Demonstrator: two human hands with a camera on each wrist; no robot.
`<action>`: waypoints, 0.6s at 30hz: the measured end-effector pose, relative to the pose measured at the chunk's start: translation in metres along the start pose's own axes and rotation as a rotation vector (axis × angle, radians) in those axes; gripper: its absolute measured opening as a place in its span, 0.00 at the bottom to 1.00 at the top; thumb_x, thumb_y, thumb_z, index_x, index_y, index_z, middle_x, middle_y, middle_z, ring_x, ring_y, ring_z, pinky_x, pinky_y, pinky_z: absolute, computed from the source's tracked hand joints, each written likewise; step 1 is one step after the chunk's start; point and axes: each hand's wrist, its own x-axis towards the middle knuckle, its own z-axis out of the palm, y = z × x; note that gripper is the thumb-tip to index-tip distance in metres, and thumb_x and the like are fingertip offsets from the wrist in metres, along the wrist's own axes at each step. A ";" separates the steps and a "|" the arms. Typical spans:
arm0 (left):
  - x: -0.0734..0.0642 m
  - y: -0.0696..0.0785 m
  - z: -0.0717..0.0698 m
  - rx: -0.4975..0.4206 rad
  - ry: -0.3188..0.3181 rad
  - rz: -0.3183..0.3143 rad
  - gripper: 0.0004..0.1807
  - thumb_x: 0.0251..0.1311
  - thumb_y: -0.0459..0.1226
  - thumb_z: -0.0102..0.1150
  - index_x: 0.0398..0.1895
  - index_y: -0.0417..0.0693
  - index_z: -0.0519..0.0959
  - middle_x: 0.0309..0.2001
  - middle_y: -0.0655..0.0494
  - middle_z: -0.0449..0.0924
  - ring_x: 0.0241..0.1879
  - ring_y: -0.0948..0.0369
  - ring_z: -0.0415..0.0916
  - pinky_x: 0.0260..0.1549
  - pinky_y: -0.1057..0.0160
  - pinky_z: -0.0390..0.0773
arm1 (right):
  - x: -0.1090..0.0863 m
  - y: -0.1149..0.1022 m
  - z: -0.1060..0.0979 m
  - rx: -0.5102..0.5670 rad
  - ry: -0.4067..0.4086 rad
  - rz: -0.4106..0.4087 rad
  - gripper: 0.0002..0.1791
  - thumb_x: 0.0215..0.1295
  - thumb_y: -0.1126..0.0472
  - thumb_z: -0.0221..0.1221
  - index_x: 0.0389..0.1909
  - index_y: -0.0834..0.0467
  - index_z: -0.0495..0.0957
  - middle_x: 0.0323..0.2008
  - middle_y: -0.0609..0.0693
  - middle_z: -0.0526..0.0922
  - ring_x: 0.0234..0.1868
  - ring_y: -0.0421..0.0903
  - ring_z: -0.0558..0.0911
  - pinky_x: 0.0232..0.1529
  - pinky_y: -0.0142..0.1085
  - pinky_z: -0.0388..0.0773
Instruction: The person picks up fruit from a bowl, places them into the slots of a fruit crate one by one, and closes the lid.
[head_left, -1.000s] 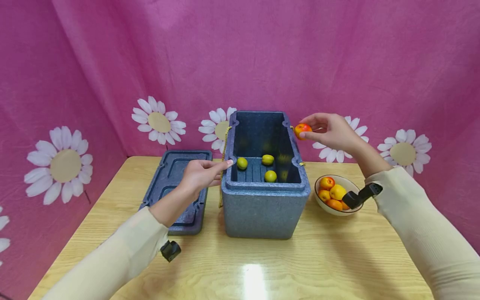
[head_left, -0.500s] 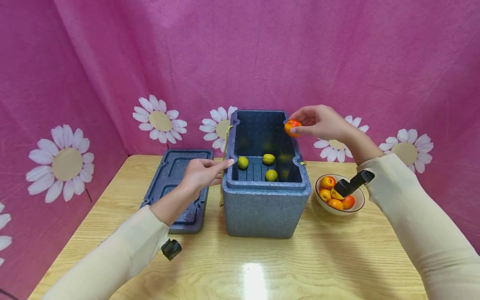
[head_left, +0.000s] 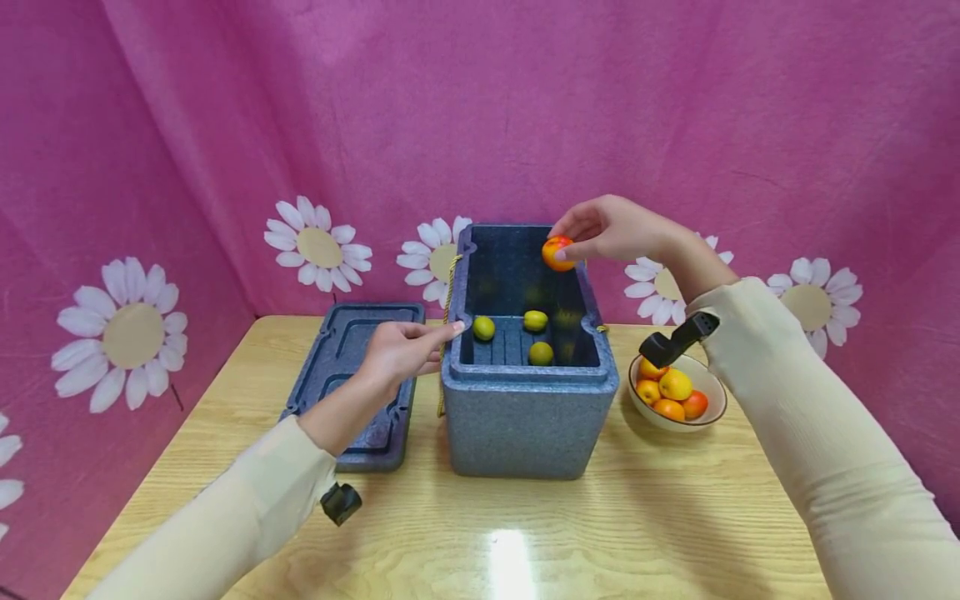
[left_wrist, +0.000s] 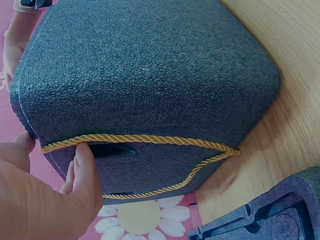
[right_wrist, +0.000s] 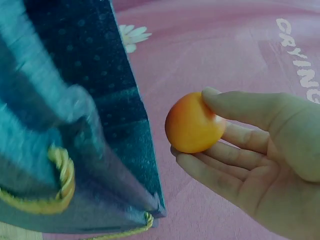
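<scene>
My right hand (head_left: 617, 229) pinches a red-and-orange apple (head_left: 557, 253) between thumb and fingers, above the far right part of the open grey foam box (head_left: 521, 429). In the right wrist view the apple (right_wrist: 192, 122) is smooth and orange-yellow, beside the box's rim. My left hand (head_left: 399, 352) holds the box's left wall, thumb on the rim and fingers along the outside. The left wrist view has those fingers (left_wrist: 86, 172) against the wall by a gold rope handle (left_wrist: 150, 140). Inside the box, several round green-yellow fruits lie on the ribbed floor, one of them this green fruit (head_left: 536, 321).
Left of the box lies its grey lid (head_left: 356, 333), recessed side up, on the wooden table (head_left: 450, 542). A pale bowl (head_left: 678, 423) with several red, orange and yellow fruits stands to the right. Behind hangs a pink cloth (head_left: 525, 108) with daisies.
My right hand has carried the apple leftward, from outside the box's right rim to over the opening. The left hand keeps its place on the wall.
</scene>
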 end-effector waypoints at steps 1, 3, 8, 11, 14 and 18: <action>0.000 0.000 0.000 -0.002 0.001 0.000 0.29 0.53 0.54 0.68 0.51 0.43 0.80 0.56 0.48 0.78 0.53 0.54 0.80 0.56 0.55 0.80 | 0.002 -0.001 0.000 -0.001 -0.012 0.001 0.17 0.63 0.62 0.61 0.51 0.63 0.77 0.45 0.56 0.85 0.44 0.43 0.83 0.45 0.23 0.80; 0.000 -0.001 -0.001 -0.002 0.003 0.002 0.29 0.53 0.54 0.67 0.51 0.42 0.80 0.56 0.48 0.78 0.53 0.54 0.81 0.56 0.55 0.80 | 0.007 -0.004 0.001 -0.001 -0.028 0.001 0.17 0.63 0.62 0.61 0.52 0.63 0.77 0.46 0.56 0.85 0.45 0.44 0.82 0.48 0.25 0.80; 0.002 -0.002 -0.002 0.009 0.006 -0.005 0.30 0.52 0.55 0.67 0.51 0.43 0.80 0.55 0.47 0.78 0.52 0.55 0.81 0.55 0.56 0.80 | 0.019 -0.006 0.003 0.000 -0.049 -0.002 0.18 0.63 0.60 0.62 0.52 0.61 0.77 0.48 0.55 0.84 0.47 0.44 0.81 0.51 0.30 0.80; 0.003 -0.002 -0.002 0.010 0.009 -0.011 0.31 0.52 0.55 0.67 0.51 0.42 0.80 0.55 0.47 0.78 0.52 0.55 0.81 0.55 0.57 0.81 | 0.028 -0.007 0.005 0.018 -0.050 -0.001 0.18 0.63 0.59 0.62 0.52 0.61 0.77 0.47 0.54 0.85 0.46 0.43 0.81 0.51 0.31 0.80; 0.003 -0.002 -0.003 0.011 0.014 -0.012 0.31 0.52 0.55 0.67 0.51 0.42 0.79 0.55 0.47 0.78 0.51 0.55 0.82 0.55 0.57 0.81 | 0.037 -0.008 0.008 0.043 -0.040 -0.004 0.18 0.63 0.59 0.62 0.52 0.61 0.77 0.46 0.54 0.85 0.45 0.43 0.81 0.53 0.34 0.79; 0.003 -0.002 -0.003 0.009 0.015 -0.010 0.31 0.52 0.55 0.68 0.51 0.42 0.79 0.55 0.46 0.78 0.51 0.55 0.82 0.56 0.55 0.80 | 0.048 -0.009 0.013 0.077 -0.014 -0.003 0.19 0.62 0.58 0.62 0.52 0.61 0.78 0.47 0.55 0.85 0.46 0.45 0.81 0.58 0.41 0.77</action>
